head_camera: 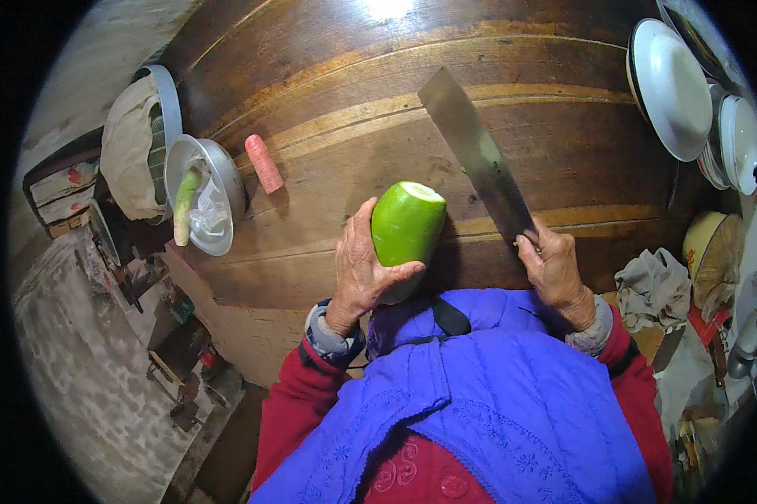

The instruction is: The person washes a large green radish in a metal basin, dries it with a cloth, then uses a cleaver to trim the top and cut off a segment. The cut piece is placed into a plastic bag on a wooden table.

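My left hand (364,271) grips a green gourd-like vegetable (407,222) from its left side, near the front edge of the wooden table (328,164). The vegetable's far end is cut flat and shows pale flesh. My right hand (553,268) is closed round the handle of a wide-bladed kitchen cleaver (473,151), which points away to the upper left. The blade is apart from the vegetable, on its right. A pinkish-red root piece (264,164), perhaps carrot, lies further left on the table.
At the left a metal bowl (226,183) holds a long green-and-white vegetable (187,205) and a plastic bag (209,217); a cloth-covered round container (126,151) stands behind it. White dishes (674,91) stand far right, with a crumpled cloth (652,286) nearer me.
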Demonstrator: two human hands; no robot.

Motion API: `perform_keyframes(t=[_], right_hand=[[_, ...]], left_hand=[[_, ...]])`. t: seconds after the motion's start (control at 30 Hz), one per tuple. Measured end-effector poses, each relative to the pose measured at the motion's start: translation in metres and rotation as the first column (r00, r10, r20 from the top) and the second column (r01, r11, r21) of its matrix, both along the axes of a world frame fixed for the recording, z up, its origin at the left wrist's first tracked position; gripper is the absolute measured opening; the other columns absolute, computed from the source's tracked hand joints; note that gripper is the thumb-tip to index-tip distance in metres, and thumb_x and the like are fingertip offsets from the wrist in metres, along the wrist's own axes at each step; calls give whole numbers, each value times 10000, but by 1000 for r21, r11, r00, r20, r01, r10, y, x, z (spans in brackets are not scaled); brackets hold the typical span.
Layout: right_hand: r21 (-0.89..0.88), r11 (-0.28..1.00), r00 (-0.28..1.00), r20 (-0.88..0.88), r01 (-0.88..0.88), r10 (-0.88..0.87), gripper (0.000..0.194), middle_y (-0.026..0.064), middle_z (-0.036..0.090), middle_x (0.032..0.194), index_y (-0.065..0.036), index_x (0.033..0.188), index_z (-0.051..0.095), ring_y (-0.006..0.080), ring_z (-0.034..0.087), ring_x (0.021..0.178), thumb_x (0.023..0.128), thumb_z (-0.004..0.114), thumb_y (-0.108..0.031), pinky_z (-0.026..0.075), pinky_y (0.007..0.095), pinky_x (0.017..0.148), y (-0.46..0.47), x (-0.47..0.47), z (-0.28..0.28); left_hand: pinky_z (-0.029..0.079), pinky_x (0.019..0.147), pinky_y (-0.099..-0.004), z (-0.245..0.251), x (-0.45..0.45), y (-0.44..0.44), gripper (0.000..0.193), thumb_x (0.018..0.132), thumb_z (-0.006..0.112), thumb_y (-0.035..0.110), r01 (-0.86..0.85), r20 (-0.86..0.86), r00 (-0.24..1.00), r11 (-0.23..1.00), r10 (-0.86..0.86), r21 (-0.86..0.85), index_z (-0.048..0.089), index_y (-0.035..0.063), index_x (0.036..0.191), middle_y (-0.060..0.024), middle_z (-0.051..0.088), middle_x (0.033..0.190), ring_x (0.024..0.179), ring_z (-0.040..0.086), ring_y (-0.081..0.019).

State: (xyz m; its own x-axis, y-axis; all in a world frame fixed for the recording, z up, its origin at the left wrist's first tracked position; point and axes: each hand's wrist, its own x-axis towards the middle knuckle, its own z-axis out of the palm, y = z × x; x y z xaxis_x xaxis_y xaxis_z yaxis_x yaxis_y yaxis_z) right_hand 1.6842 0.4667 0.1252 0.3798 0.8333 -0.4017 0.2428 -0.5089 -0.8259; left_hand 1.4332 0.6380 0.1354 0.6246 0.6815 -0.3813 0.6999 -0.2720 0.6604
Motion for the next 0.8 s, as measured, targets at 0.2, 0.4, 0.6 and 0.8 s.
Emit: perform_keyframes(t=[0.2,0.4,0.6,0.8], right_hand=[[-69,998,999,-49,-2,-1,298,242,617,763,14,1166,629,386,655,683,880,584,-60,495,383,605,-6,15,4],[50,999,986,168,-9,0,405,226,667,934,-21,1263,598,389,680,810,859,564,-4,536,383,706,-19,16,14],[-79,995,998,18,63,-62,291,116,576,667,6,1177,635,137,559,559,897,575,-42,462,313,551,-19,15,25],[-90,985,984,-94,145,-153,196,25,486,580,22,1073,647,59,451,527,915,578,-72,402,287,493,-28,-2,26]], left_hand=[[413,1051,-405,-7,-10,27,1109,626,878,477,-4,114,992,917,54,-399,326,-8,1457,-200,521,1345,1258,517,-337],[420,1036,-377,-16,-15,35,1024,652,879,435,-12,149,982,822,117,-570,378,-14,1423,-179,563,1289,1217,538,-287],[438,1006,-372,-16,-14,25,922,679,868,423,-119,175,949,813,262,-570,443,-8,1375,-165,580,1251,1171,554,-254],[464,947,-325,-31,-26,29,666,860,715,423,-49,212,955,820,205,-570,511,-23,1311,-103,622,1163,1084,578,-181]])
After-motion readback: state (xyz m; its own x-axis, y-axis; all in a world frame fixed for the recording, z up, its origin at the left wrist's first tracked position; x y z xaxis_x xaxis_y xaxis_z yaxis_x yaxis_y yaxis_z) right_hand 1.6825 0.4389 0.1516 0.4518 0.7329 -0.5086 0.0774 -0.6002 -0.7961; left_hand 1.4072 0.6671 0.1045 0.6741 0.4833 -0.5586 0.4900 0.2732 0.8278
